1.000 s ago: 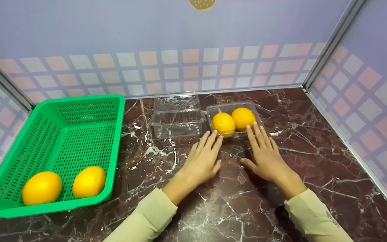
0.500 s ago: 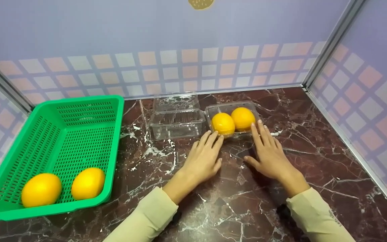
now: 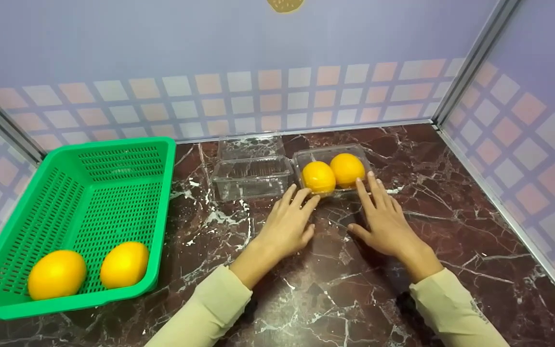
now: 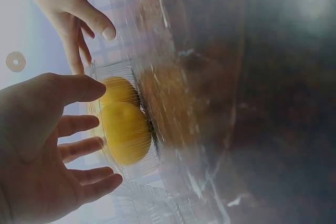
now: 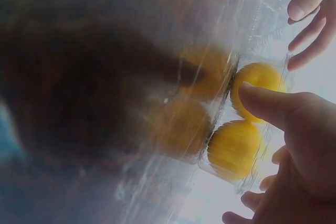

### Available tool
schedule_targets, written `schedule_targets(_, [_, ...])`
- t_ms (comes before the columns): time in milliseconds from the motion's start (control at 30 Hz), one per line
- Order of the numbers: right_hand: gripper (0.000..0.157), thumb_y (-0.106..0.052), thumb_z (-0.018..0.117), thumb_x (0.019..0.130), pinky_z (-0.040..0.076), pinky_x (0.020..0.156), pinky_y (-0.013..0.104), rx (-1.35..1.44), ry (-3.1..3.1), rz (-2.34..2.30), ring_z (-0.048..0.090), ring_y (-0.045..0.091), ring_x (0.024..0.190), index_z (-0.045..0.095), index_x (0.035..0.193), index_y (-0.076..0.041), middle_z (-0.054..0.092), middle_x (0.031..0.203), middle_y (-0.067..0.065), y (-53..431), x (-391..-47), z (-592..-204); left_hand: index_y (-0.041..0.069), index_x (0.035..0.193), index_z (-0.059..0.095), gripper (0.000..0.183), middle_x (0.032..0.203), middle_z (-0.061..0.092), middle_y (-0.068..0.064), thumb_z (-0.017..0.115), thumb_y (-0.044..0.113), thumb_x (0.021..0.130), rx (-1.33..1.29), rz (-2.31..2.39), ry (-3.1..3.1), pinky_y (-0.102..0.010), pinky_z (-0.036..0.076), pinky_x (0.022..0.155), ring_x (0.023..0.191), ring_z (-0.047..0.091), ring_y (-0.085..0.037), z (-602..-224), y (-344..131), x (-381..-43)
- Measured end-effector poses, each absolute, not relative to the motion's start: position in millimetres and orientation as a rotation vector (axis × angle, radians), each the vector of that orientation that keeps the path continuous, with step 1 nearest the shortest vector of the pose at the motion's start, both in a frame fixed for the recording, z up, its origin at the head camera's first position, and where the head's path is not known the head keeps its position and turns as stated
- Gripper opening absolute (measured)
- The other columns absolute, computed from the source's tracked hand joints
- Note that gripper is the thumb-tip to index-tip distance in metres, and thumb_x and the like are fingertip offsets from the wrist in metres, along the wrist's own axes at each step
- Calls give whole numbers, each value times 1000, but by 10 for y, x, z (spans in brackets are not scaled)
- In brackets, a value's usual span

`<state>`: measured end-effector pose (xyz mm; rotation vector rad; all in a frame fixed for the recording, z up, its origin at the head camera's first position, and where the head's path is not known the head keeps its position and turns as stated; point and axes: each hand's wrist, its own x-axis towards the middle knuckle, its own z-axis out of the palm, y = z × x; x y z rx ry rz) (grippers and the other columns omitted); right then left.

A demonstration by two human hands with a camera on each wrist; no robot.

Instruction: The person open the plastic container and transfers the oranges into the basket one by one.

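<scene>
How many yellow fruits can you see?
4. The green basket holds a left fruit and a right fruit at its near end; a clear box holds a nearer fruit and a farther fruit.

The left hand point(image 4: 31, 145) spreads its fingers point(image 4: 81, 150) beside a clear container point(image 4: 118, 68); whether they touch it is hard to tell. Just past the fingertips, inside it, sit two round yellow fruits point(image 4: 126, 132). Beyond the thumb hangs the right hand point(image 4: 65, 3). Ahead of the fingers, the glossy counter point(image 4: 252, 129) mirrors the fruits in a blur.
</scene>
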<state>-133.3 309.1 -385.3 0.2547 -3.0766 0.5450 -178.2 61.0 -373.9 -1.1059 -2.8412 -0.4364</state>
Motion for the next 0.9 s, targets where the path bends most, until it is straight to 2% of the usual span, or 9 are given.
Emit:
schedule_targets(200, [100, -27, 72, 101, 12, 126, 72, 259, -3079, 551, -2, 48, 162, 3, 170, -5, -12, 176, 24, 3052, -1340, -3841, 10, 157, 50, 62, 164, 41, -16, 70, 23, 100, -1095, -449, -2849, -60, 37, 122, 153, 32, -52, -3716, 582, -1772])
schedule_targets(467, [100, -27, 72, 100, 13, 126, 72, 280, -3063, 546, -1, 50, 161, 5, 170, -4, -10, 175, 25, 3016, -1346, -3840, 12, 160, 47, 64, 168, 37, -16, 69, 23, 101, -1080, -444, -2890, -62, 35, 123, 153, 31, -54, -3696, 535, -1743])
schedule_targets(900, [99, -27, 73, 100, 14, 126, 72, 339, -3048, 543, 1, 49, 161, 6, 170, -5, -7, 176, 24, 2881, -1349, -3854, 12, 158, 48, 63, 164, 40, -19, 71, 23, 100, -1069, -450, -2857, -63, 39, 120, 150, 36, -55, -3727, 396, -1686])
